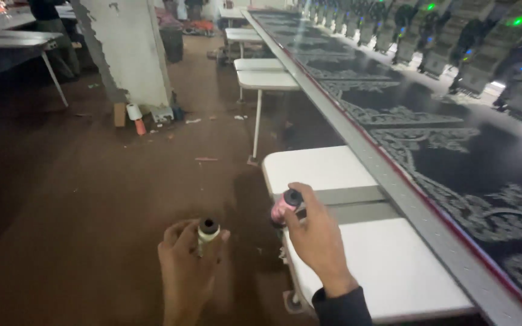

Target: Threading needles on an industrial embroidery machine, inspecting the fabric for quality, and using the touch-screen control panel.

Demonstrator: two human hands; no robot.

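**Two thread spools carried beside the embroidery frame**

Head view. My left hand (185, 274) is closed around a pale cream thread spool (207, 234), held upright with its dark core opening facing the camera. My right hand (316, 236) is clamped on a pink thread spool (284, 206), thumb and fingers wrapped round its body, just over the near edge of the white side table (388, 265). The table adjoins the long grey frame rail (394, 181), beyond which black fabric with silver embroidery (454, 151) stretches under a row of machine heads (484, 54). Brown floor (92, 199) lies below the left hand; a white pillar (131, 48) with small cones at its base stands well apart.

Handling note, as I judge it: keep each spool gripped by its body, not the wound thread ends, and hold both upright so no loose turns slip off. Keep the pink spool clear of the rail and fabric.
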